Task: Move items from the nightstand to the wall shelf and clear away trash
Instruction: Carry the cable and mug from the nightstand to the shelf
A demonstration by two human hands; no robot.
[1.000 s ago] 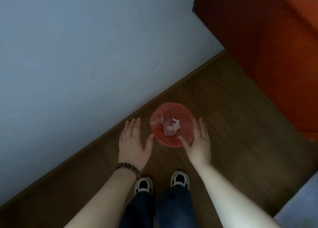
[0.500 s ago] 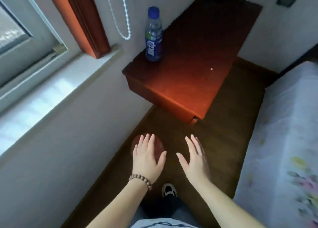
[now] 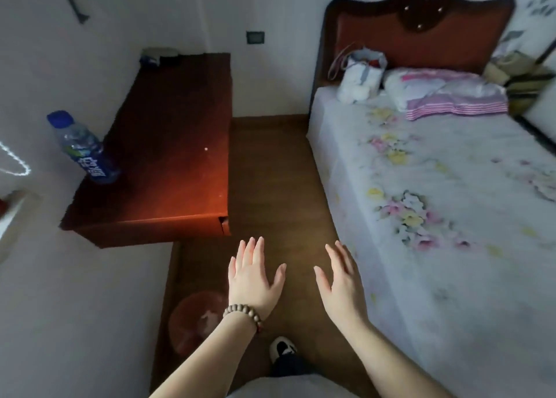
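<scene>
Brown wood flooring [image 3: 270, 163] runs as a narrow strip between a white wall on the left and a bed [image 3: 436, 187] on the right, whose floral sheet fills most of the right side below a dark red headboard [image 3: 421, 33]. At far left stands the reddish-brown nightstand [image 3: 168, 145], with a blue-capped water bottle [image 3: 82, 149] upright on its near left corner and some dark, unclear items at its far end. On the floor near the wall sits a red trash bin [image 3: 192, 316] with a white scrap inside. The left hand [image 3: 252, 277], wearing a beaded bracelet [image 3: 245, 315], hovers flat with fingers spread, holding nothing. The right hand [image 3: 341, 283] is likewise spread and empty.
</scene>
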